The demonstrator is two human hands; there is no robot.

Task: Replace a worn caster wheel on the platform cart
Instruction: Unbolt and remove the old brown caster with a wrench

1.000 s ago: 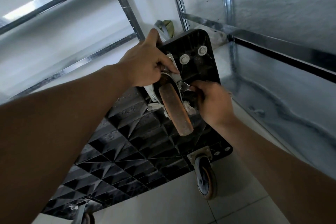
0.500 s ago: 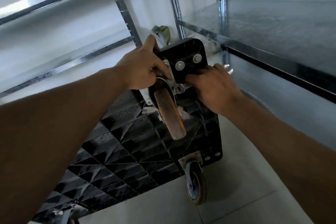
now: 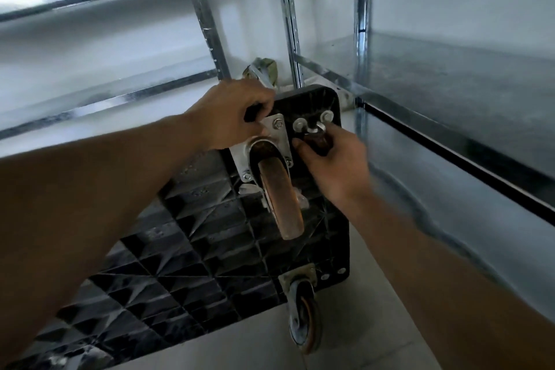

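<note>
My left hand [image 3: 237,117] grips the cart [image 3: 210,264] beside the caster [image 3: 280,198]; my right hand [image 3: 336,165] clasps a tool [image 3: 316,143] at the bolts [image 3: 300,123].

The only view comes from a wide-angle camera on the person's head, looking forward and down along both bare forearms. It is close in: the left hand [image 3: 237,114] and right hand [image 3: 336,165] sit at arm's reach, mid-frame, against the underside of the black ribbed plastic platform cart [image 3: 180,279], which faces the lens. Grey galvanised steel shelving [image 3: 450,93] runs ahead and off to the right, its left uprights leaning in the wide lens. Pale floor tiles [image 3: 375,339] fill the bottom edge.
</note>
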